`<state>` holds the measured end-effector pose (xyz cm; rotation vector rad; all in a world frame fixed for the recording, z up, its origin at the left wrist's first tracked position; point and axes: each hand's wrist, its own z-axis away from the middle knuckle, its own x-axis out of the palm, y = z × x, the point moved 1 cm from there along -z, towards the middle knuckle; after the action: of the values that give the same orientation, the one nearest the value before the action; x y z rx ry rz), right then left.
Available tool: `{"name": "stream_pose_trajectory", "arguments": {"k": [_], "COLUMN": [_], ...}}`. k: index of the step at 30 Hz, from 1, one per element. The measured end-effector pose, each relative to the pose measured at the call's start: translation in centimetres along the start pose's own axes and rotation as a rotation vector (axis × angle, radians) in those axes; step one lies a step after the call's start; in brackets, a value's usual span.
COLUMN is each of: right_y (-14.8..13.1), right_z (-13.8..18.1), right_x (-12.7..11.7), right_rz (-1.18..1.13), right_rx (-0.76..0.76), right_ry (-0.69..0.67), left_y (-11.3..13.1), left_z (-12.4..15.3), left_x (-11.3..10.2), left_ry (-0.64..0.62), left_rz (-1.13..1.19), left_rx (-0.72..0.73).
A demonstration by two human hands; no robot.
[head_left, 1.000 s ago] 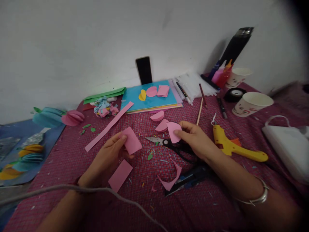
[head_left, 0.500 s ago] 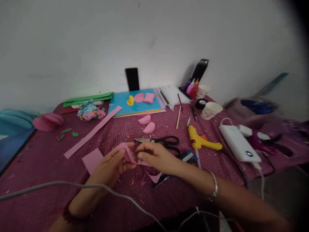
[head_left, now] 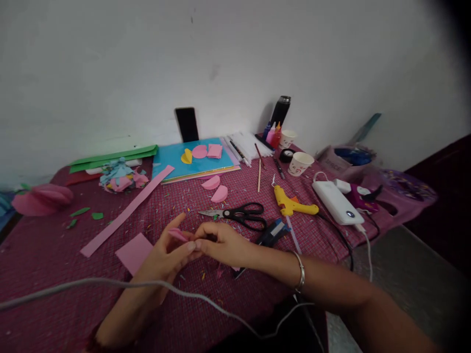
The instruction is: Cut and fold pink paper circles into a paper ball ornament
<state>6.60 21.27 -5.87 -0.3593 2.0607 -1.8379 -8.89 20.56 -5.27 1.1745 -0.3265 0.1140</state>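
Pink paper piece (head_left: 177, 234): held above the near part of the checked tablecloth (head_left: 191, 318), mostly hidden among the fingers. Left hand (head_left: 170, 257) grips it, index finger raised, thumb reaching across to the right. Right hand (head_left: 224, 245) meets the left thumb tip, its own thumb and index drawn together (cannot tell whether paper sits between them). Black-handled scissors (head_left: 227, 214) lie just beyond the hands, blades pointing left. Pink rectangle (head_left: 134, 252) lies beside the left hand; two pink folded pieces (head_left: 220, 194) lie beyond the scissors. Yellow glue gun (head_left: 294, 207) rests farther right.
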Motion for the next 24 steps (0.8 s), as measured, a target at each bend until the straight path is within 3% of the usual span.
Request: {"name": "stream_pose_trajectory", "arguments": {"k": [11, 20, 24], "right_y": [0.4, 1.3, 0.9], "right_z": [0.1, 0.0, 0.0], "right_x": [-0.3, -0.5, -0.9], "right_rz": [-0.095, -0.282, -0.312], "right_rx": [0.035, 0.139, 0.143], "right_ry": [0.003, -0.066, 0.006], "left_y": [-0.7, -0.3, -0.6], "left_z": [-0.3, 0.6, 0.4], "left_x": [0.6, 1.4, 0.8], "left_ry": [-0.002, 0.036, 0.039], "left_rz": [-0.110, -0.086, -0.110], "left_rx": [0.096, 0.059, 0.113]}}
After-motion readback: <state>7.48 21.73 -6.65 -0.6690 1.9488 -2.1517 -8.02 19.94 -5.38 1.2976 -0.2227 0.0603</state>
